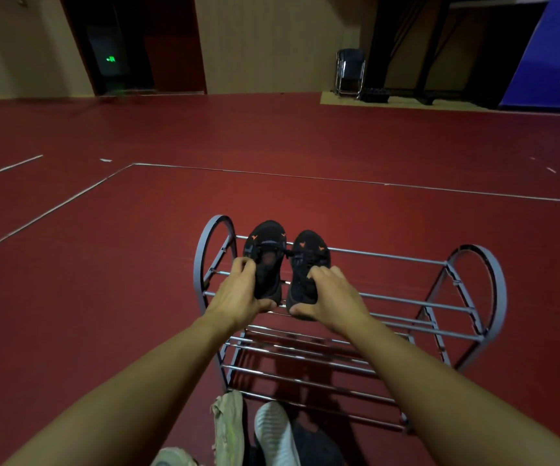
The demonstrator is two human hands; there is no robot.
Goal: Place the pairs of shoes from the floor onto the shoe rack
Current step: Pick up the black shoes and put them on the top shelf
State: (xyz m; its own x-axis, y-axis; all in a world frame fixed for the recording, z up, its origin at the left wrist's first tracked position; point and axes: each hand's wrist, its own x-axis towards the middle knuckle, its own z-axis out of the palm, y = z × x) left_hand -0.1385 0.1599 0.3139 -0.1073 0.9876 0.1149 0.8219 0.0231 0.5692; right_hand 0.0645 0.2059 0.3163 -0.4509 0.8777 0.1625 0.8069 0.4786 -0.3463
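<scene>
One pair of black shoes (285, 264) is being set on the top tier of the shoe rack (406, 297), each heel held in a closed grip by the left hand (238, 294) and right hand (330, 297), while pale shoes (251, 428) are left on the floor in front of the rack.

Folding chair (350, 74) by far wall, blue banner (556, 52) right, green exit sign (111, 58)
</scene>
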